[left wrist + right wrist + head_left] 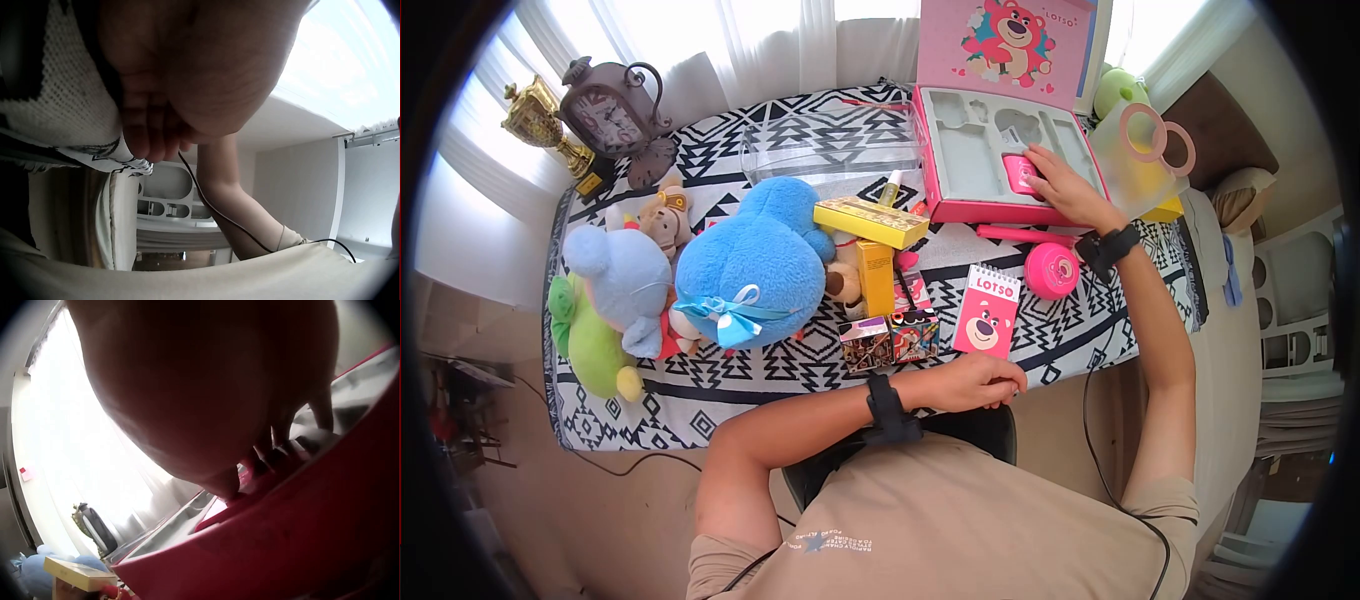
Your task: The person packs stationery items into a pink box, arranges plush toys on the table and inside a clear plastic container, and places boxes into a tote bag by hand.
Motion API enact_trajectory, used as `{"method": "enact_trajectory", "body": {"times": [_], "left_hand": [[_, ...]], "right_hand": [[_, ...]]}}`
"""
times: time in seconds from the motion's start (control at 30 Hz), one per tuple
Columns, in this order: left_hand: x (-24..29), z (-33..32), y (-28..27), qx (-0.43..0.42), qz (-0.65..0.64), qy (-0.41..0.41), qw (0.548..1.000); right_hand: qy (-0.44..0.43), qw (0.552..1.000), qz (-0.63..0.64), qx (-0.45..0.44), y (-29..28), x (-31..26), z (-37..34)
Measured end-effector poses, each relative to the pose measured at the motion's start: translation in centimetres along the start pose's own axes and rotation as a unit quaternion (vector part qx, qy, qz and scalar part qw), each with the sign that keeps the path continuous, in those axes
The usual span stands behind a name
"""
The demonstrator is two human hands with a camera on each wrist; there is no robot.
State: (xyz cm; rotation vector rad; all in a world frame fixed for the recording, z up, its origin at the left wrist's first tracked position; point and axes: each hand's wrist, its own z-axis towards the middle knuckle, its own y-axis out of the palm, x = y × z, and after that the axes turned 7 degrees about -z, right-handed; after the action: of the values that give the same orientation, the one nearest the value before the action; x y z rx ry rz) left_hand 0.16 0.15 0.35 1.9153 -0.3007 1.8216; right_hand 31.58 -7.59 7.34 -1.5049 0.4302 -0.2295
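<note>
My right hand (1072, 190) reaches into the pink gift box (985, 211), thumb and fingers around a small pink case (1020, 174) with a pale label. That case sits in a recess of the box's grey molded tray (960, 140). In the right wrist view the thumb is on the case's near side, and the fingers (320, 412) reach down over the tray. At the table's front edge, my left hand (970, 383) hangs loosely curled, holding nothing. Just beyond it lies a pink LOTSO notepad (986, 312); a round pink item (1051, 271) and a pink stick-shaped item (1012, 234) lie below the box.
Left of the notepad stand yellow boxes (872, 221) and small patterned boxes (890, 341). Plush toys, including a large blue one (755, 265), fill the left side. A clear tray (830, 145), a trophy (550, 130) and a clock (613, 115) stand farther back.
</note>
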Motion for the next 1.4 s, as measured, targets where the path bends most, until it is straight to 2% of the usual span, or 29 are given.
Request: {"method": "enact_trajectory", "body": {"times": [0.2, 0.37, 0.47, 0.53, 0.57, 0.6, 0.67, 0.7, 0.83, 0.93, 1.0, 1.13, 1.17, 1.23, 1.4], "left_hand": [[-0.3, 0.0, 0.2, 0.008, -0.020, 0.010, 1.000], [-0.3, -0.1, 0.1, 0.008, -0.011, 0.016, 1.000], [-0.4, -0.1, 0.1, 0.004, -0.011, 0.011, 1.000], [-0.3, 0.0, 0.1, -0.001, -0.009, 0.006, 1.000], [-0.3, 0.0, 0.1, -0.003, -0.005, 0.003, 1.000], [-0.3, 0.0, 0.1, -0.004, 0.000, 0.000, 1.000], [-0.2, 0.0, 0.1, -0.002, 0.000, 0.003, 1.000], [-0.2, -0.1, 0.1, 0.000, 0.001, 0.006, 1.000], [-0.3, 0.0, 0.1, -0.003, 0.004, 0.010, 1.000], [-0.1, 0.0, 0.1, -0.005, 0.004, 0.011, 1.000], [-0.2, 0.0, 0.3, 0.006, 0.001, 0.019, 1.000], [-0.1, -0.1, 0.3, 0.007, 0.001, 0.024, 1.000], [0.0, -0.1, 0.4, 0.006, -0.002, 0.021, 1.000], [0.0, -0.2, 0.3, 0.008, 0.000, 0.020, 1.000], [-0.1, -0.1, 0.1, -0.003, 0.003, 0.012, 1.000]], "right_hand": [[0.003, 0.999, 0.034, 0.011, 0.5, 0.4, -0.1], [-0.019, 0.999, 0.014, 0.047, -2.9, -3.5, -2.9], [0.016, 0.997, 0.075, 0.018, -6.2, -6.9, -6.1], [0.028, 0.995, 0.067, -0.074, -7.0, -8.0, -8.0], [0.079, 0.988, 0.070, -0.115, -7.1, -9.0, -8.9], [0.080, 0.988, 0.069, -0.116, -6.5, -9.1, -9.6], [-0.010, 0.996, -0.005, -0.085, -4.5, -8.8, -10.7], [-0.023, 0.998, -0.027, -0.055, -3.4, -8.8, -10.9], [-0.026, 0.998, -0.052, -0.036, -2.2, -9.1, -10.6], [-0.044, 0.996, -0.054, -0.063, -3.6, -9.0, -9.6], [-0.038, 0.998, 0.010, -0.042, -5.5, -9.1, -8.8], [-0.011, 1.000, 0.009, 0.002, -8.3, -8.8, -6.5], [-0.012, 1.000, 0.008, 0.005, -8.6, -7.9, -5.1], [-0.005, 0.998, -0.013, 0.068, -8.8, -5.5, -1.4], [-0.006, 0.996, -0.053, 0.070, -8.1, -1.6, 5.6]]}}
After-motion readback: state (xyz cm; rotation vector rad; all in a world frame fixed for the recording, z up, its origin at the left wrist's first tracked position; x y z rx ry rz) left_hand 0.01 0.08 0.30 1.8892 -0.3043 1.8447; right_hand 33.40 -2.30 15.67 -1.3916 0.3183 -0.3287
